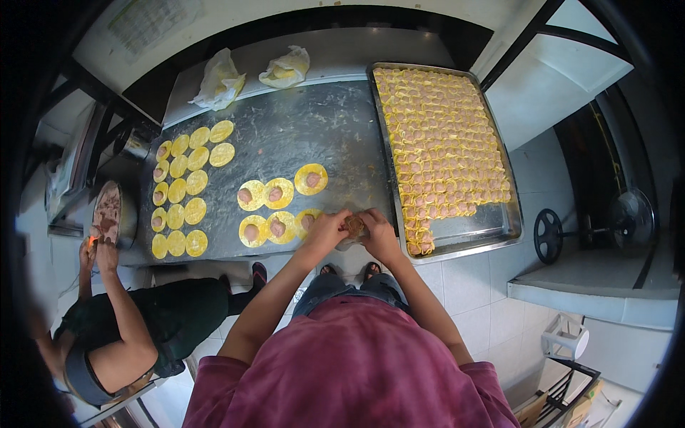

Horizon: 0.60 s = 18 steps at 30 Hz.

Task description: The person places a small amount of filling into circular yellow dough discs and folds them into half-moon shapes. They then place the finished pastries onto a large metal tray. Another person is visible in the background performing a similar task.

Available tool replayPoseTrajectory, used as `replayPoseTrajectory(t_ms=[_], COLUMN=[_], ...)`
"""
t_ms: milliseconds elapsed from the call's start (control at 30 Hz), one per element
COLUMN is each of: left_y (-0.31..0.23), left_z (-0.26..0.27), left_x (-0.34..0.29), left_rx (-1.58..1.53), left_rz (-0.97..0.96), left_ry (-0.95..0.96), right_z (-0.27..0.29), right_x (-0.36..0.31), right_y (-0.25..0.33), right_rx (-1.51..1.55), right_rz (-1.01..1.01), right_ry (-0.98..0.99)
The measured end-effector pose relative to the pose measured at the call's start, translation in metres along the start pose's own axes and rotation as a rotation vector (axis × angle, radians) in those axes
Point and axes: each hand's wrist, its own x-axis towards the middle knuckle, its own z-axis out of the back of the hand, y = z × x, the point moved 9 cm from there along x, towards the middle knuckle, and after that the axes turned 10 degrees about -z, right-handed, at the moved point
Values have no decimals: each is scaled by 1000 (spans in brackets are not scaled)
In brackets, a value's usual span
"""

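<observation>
At the front edge of the table, my left hand (330, 230) and my right hand (376, 232) are close together, fingers curled around a small dumpling (354, 227) with its filling showing on top. Left of my hands lie several round yellow wrappers (277, 192), each with a lump of pink filling in the middle. One filled wrapper (307, 220) is partly covered by my left hand. To the right of my right hand, a large metal tray (492, 227) holds close rows of open-topped yellow dumplings (442, 135).
More yellow wrappers (195, 210) stand in rows at the table's left, some with filling. Two plastic bags (220, 80) lie at the back. A co-worker's hands (103, 253) are at a bowl of pink filling (107, 214). A white stool (565, 337) is at lower right.
</observation>
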Motion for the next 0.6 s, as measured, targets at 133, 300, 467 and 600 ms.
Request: replayPoseTrajectory(t_ms=[133, 300, 467, 600], left_y=[-4, -9, -2, -1], left_z=[0, 5, -4, -3], left_x=[3, 7, 12, 13], left_rx=[-16, 70, -55, -47], left_rz=[-2, -96, -51, 22], left_ry=[14, -45, 12, 15], right_z=[-13, 2, -10, 3], right_x=[-2, 5, 2, 4], right_y=[-17, -10, -31, -19], right_rx=[-50, -19, -52, -9], right_rz=[-56, -37, -105, -116], right_ry=[53, -21, 11, -53])
